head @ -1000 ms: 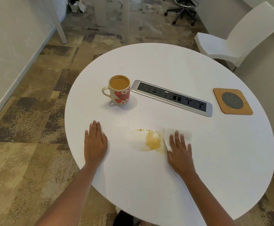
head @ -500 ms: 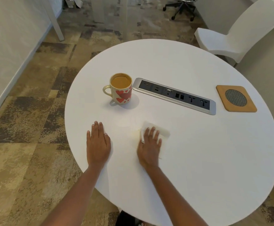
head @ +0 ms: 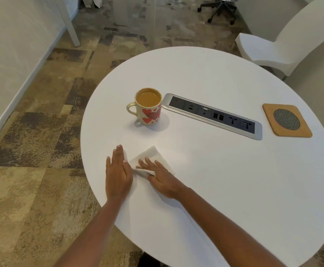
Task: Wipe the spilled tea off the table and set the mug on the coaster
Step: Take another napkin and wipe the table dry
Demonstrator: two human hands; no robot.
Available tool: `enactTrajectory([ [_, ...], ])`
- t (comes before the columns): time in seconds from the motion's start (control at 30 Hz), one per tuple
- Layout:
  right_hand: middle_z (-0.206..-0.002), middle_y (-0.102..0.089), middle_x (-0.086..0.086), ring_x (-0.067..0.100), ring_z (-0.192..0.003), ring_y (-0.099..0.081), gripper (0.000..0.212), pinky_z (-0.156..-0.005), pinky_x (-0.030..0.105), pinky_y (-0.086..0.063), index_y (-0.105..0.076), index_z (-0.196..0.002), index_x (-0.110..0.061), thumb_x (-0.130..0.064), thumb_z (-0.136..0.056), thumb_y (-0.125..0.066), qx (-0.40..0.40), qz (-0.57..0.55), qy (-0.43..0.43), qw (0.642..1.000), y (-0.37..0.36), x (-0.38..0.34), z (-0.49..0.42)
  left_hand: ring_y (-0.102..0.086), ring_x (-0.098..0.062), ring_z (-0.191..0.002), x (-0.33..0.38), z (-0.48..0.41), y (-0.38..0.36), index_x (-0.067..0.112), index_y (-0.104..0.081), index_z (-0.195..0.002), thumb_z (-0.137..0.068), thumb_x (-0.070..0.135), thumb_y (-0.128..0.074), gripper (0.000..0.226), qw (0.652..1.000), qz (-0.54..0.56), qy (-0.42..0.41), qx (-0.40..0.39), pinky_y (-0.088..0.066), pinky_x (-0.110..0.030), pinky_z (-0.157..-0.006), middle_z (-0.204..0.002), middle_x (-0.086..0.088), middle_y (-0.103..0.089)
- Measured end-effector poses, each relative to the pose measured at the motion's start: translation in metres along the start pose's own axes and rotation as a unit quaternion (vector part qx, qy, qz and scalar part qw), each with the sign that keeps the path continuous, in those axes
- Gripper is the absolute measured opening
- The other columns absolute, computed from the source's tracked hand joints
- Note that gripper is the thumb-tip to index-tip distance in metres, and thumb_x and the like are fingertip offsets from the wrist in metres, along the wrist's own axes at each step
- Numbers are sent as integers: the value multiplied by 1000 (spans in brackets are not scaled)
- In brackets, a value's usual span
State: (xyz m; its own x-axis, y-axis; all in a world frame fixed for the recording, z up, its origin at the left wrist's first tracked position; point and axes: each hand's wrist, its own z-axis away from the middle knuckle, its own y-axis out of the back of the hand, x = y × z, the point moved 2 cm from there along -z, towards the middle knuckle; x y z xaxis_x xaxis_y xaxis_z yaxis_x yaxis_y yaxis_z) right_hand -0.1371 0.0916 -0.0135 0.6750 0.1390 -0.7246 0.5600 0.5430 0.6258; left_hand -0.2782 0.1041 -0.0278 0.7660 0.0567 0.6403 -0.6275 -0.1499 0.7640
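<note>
Beneath the right hand (head: 162, 182), part of the napkin (head: 153, 154) lies hidden.

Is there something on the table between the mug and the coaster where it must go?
Yes. The long socket panel lies between the mug and the coaster, along the straight path. The mug probably must be lifted over it or carried around.

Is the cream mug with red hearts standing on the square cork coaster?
No, the mug stands on the white round table, and the silver socket strip lies between it and the coaster.
</note>
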Motion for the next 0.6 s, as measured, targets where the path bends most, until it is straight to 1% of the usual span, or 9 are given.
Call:
enactTrajectory([
  [0.13, -155, -25, -1, 19, -144, -18, 42, -118, 32, -9, -33, -142, -25, -18, -101, -28, -61, -14, -38, 997, 18, 12, 17, -28, -26, -140, -1, 0, 0, 0, -28, -142, -89, 18, -19, 56, 1000, -10, -6, -2, -7, -32, -116, -149, -15, -34],
  [0.2, -151, -35, 5, 21, -140, -28, 40, -118, 36, -17, -40, -139, -20, -21, -100, -30, -72, -20, -41, 996, 26, 15, 27, -29, -27, -140, -1, 1, 0, -1, -29, -141, -89, 17, -19, 56, 1000, -14, -12, -1, -10, -36, -117, -148, -16, -35],
  [0.3, -139, -51, 12, 25, -127, -46, 42, -111, 39, -31, -51, -131, -9, -24, -97, -32, -93, -9, -43, 995, 40, 20, 45, -30, -28, -139, 0, 1, 0, -2, -30, -141, -89, 16, -18, 56, 1000, -16, -13, 0, -13, -39, -118, -148, -17, -36],
  [0.37, -124, -61, 19, 33, -114, -54, 34, -101, 43, -39, -58, -120, 3, -14, -99, -37, -99, 8, -60, 993, 51, 25, 55, -30, -27, -140, -1, 1, -1, -2, -30, -141, -88, 17, -18, 57, 1000, -19, -12, -1, -14, -40, -119, -148, -17, -36],
  [0.4, -113, -64, 22, 35, -106, -57, 32, -94, 42, -42, -61, -109, 7, -12, -98, -38, -100, 21, -72, 992, 57, 28, 59, -29, -27, -140, -1, 1, -1, -2, -30, -141, -88, 17, -17, 57, 1000, -20, -12, -2, -14, -40, -119, -148, -16, -35],
  [0.47, -81, -63, 17, 29, -86, -57, 34, -74, 31, -38, -62, -77, 0, -13, -98, -39, -97, 71, -99, 988, 76, 33, 66, -29, -27, -140, -1, 1, -1, -1, -30, -141, -88, 17, -17, 57, 1000, -21, -12, -2, -14, -40, -119, -148, -16, -36],
  [0.5, -68, -55, 8, 23, -77, -51, 37, -64, 26, -30, -55, -63, -8, -15, -97, -41, -85, 88, -112, 986, 88, 35, 69, -29, -27, -140, -1, 1, 0, -1, -30, -141, -88, 17, -17, 57, 1000, -22, -12, -3, -14, -40, -119, -148, -16, -36],
  [0.53, -63, -48, 3, 19, -72, -46, 39, -59, 26, -26, -51, -58, -11, -18, -96, -43, -58, 76, -135, 986, 101, 37, 72, -29, -27, -140, -1, 1, 0, -1, -30, -141, -88, 17, -17, 57, 1000, -24, -12, -4, -14, -41, -119, -148, -16, -36],
  [0.6, -64, -45, 4, 16, -62, -41, 30, -54, 26, -28, -52, -60, -12, -25, -86, -46, 65, -66, -190, 977, 127, 45, 80, -30, -28, -139, 0, 1, 0, -2, -30, -140, -88, 16, -18, 57, 999, -29, -13, -4, -15, -42, -119, -148, -17, -36],
])
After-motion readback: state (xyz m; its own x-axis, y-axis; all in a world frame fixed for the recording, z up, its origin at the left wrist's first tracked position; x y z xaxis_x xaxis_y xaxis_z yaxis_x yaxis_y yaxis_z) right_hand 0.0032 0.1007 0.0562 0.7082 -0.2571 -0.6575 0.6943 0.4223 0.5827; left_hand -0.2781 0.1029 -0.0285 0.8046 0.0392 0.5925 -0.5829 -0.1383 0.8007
